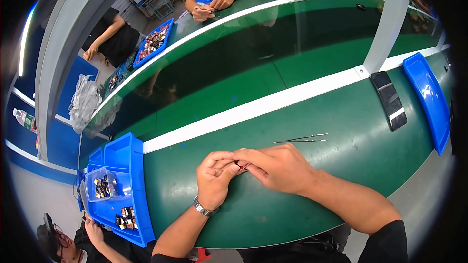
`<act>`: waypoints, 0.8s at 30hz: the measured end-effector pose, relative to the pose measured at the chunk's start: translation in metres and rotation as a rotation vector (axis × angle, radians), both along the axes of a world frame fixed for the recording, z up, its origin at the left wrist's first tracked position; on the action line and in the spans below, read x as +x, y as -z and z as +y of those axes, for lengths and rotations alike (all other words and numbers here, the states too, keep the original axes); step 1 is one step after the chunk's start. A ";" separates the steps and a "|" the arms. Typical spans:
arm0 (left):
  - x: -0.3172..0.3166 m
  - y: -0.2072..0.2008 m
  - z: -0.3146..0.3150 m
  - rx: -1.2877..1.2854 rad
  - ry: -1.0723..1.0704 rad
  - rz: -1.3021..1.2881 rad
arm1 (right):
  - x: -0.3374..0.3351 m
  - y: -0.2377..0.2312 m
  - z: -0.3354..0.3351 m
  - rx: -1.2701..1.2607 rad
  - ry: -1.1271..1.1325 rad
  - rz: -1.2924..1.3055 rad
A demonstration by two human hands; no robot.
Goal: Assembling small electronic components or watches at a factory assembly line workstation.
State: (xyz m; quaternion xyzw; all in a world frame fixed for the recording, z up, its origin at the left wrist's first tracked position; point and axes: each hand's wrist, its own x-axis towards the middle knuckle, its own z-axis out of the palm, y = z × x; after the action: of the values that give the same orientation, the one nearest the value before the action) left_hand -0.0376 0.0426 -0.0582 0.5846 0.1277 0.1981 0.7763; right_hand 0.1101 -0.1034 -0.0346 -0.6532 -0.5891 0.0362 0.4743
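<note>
In the head view, the small dark and red part point(238, 163) is right inside the grip, at the fingertips, above the green surface point(273, 219). The left hand point(213, 171) pinches it between thumb and fingers. The right hand point(279, 166) reaches it with its fingers, but I cannot tell if they pinch it. Both hands are equally near; the part is too covered to show its long axis. The left forearm rises from below, with a watch point(202, 207) on the wrist; the right forearm comes from the lower right, with the palm turned downward. Thin tweezers point(304, 140) lie just beyond the right hand, their long axis running left to right.
</note>
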 end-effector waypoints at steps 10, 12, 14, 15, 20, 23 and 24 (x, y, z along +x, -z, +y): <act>0.004 -0.009 -0.006 -0.025 -0.015 0.022 | 0.005 0.002 0.003 0.187 -0.013 0.017; 0.004 -0.009 -0.005 -0.025 -0.015 0.029 | 0.005 0.000 0.002 0.139 0.011 -0.043; 0.004 -0.009 -0.006 -0.027 -0.009 0.036 | 0.003 -0.001 0.003 0.135 0.037 -0.044; 0.005 -0.009 -0.006 -0.023 -0.005 0.053 | 0.002 -0.002 0.003 0.132 0.064 -0.038; 0.005 -0.010 -0.005 -0.018 -0.017 0.091 | 0.005 -0.002 0.004 0.142 0.038 -0.083; 0.005 -0.007 -0.003 -0.029 0.009 0.076 | 0.003 -0.001 0.004 0.132 0.056 -0.112; 0.005 -0.007 -0.003 -0.025 0.009 0.085 | 0.002 0.000 0.004 0.123 0.069 -0.121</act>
State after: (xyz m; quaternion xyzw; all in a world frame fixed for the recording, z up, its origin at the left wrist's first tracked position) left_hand -0.0330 0.0401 -0.0510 0.5834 0.1603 0.1682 0.7782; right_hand 0.1120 -0.0994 -0.0342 -0.6436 -0.5951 -0.0562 0.4780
